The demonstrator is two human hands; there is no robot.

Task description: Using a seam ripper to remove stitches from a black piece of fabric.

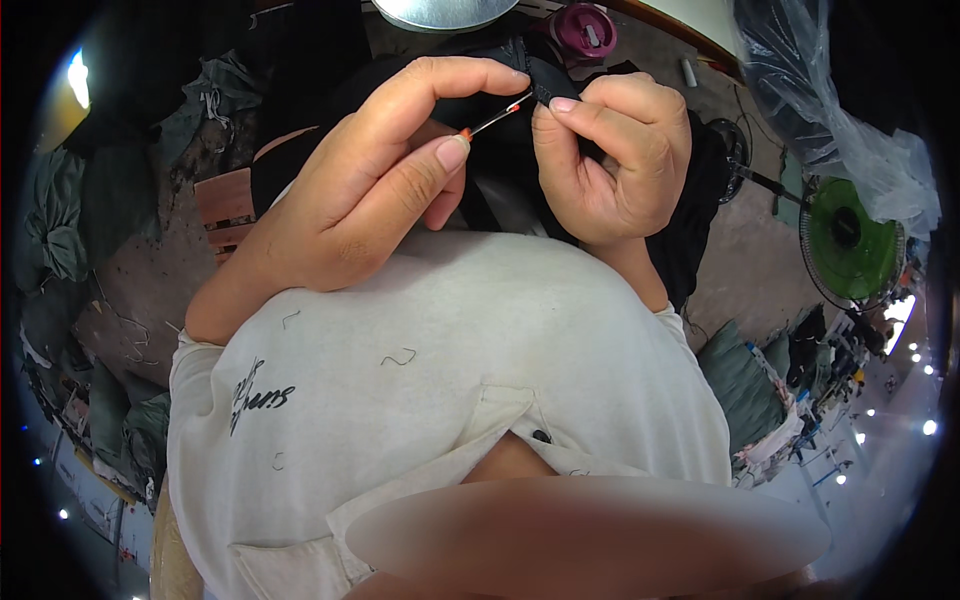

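Between the thumb and fingers of my left hand (365,175) is a seam ripper (494,119) with a thin metal shaft and red at its tip. Its forked end points up and right, at the edge of a piece of black fabric (543,78). My right hand (625,150) pinches that fabric between thumb and index finger, the other fingers curled in. The left index finger reaches over to the fabric's left edge. Most of the seam ripper's handle is hidden in my left palm, and the dark cloth makes the exact contact hard to tell.
A round metal bowl or dish (445,8) and a pinkish-purple lidded container (583,32) are beyond my hands. A green fan (850,238) stands at the right, under clear plastic sheeting (830,120). Dark green cloth bundles (62,215) lie at the left.
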